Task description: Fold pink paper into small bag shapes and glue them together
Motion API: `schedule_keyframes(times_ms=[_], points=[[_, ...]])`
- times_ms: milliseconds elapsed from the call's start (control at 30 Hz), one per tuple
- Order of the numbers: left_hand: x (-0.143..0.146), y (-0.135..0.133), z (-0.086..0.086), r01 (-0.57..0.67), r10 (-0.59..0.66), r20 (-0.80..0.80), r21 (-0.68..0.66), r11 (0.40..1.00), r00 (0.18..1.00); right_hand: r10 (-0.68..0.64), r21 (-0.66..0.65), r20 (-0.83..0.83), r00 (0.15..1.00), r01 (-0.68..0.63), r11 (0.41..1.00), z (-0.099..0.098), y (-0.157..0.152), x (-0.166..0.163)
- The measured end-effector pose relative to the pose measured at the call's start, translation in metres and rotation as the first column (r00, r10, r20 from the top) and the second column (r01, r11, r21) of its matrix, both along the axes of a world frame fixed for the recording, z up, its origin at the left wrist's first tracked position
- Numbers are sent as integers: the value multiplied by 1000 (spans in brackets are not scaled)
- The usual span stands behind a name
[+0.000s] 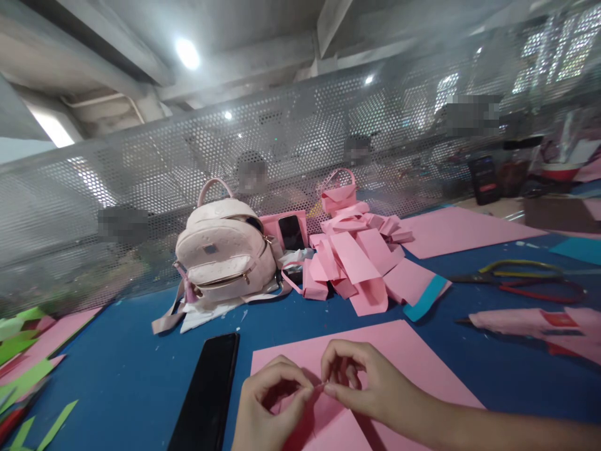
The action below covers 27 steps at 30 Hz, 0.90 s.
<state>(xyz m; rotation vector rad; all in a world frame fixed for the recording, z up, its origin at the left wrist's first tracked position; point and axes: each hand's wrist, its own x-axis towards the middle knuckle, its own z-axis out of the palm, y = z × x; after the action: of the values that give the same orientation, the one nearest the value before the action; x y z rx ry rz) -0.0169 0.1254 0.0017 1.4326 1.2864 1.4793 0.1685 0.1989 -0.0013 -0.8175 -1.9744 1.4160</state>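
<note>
At the front of the table, my left hand [276, 398] pinches the edge of a folded pink paper piece [331, 423] between thumb and finger. My right hand [364, 379] is closed in a pinch on the same edge, close beside the left fingertips. Beneath both hands lies a larger pink paper sheet [404, 351], flat on the blue tabletop [126, 376]. Part of the folded piece is hidden by my fingers. A black phone [204, 394] lies left of my left hand.
Behind my hands are a heap of cut pink paper pieces [352, 257] and a pale pink backpack [225, 250]. Scissors [521, 275] and a pink-wrapped glue gun [530, 322] lie right. Green paper strips [56, 426] are left. A perforated metal screen [286, 125] stands behind.
</note>
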Motion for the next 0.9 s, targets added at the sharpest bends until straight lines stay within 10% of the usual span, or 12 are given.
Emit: schedule_keyframes(times_ms=[900], points=[[-1, 5, 2, -141, 148, 31, -156, 978, 989, -55, -163, -167, 984, 28, 986, -2, 2, 6]])
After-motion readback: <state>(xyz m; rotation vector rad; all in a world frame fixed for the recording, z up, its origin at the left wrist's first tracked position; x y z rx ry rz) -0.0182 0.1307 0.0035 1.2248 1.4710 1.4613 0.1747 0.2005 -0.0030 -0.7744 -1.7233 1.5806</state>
